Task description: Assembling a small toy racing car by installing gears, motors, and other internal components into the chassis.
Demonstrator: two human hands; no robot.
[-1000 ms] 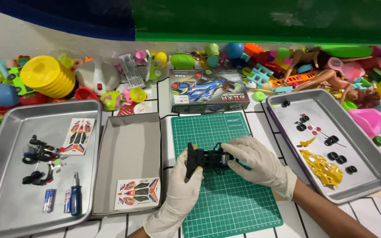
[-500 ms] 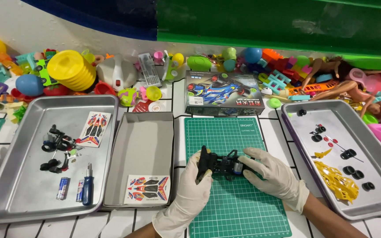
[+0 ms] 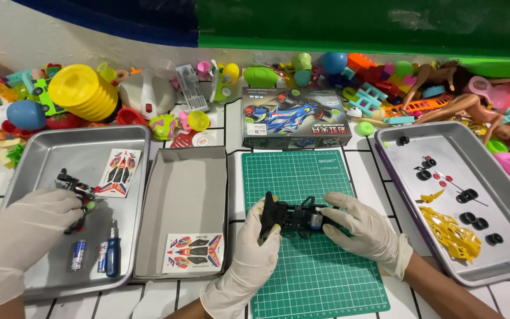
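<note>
Both my hands are gloved in white. My left hand (image 3: pixel 249 260) grips the left end of the black toy car chassis (image 3: pixel 293 215), fingers closed around it. My right hand (image 3: pixel 367 230) closes on the chassis's right end, thumb and fingers pinching it. The chassis sits low over the green cutting mat (image 3: pixel 311 177), roughly at the mat's middle; I cannot tell whether it touches the mat.

Left of the mat: an open grey cardboard box tray (image 3: pixel 184 195) with a sticker sheet (image 3: pixel 195 251) lying at its near end. Further left, a metal tray (image 3: pixel 48 150) holds a second sticker sheet (image 3: pixel 118 171), a small black parts cluster (image 3: pixel 75 188), two batteries (image 3: pixel 78 255) and a blue-handled screwdriver (image 3: pixel 112 257). Another person's gloved hand (image 3: pixel 16 236) reaches into this tray from the left edge, fingertips at the black parts cluster.

Right of the mat: a second metal tray (image 3: pixel 473 147) with black wheels (image 3: pixel 479 223), thin axles, and a yellow car body shell (image 3: pixel 453 233).

Behind the mat stands the kit's printed box (image 3: pixel 296 118). Along the wall at the back of the desk (image 3: pixel 231 127), a heap of mixed colourful plastic toys (image 3: pixel 84 91).
</note>
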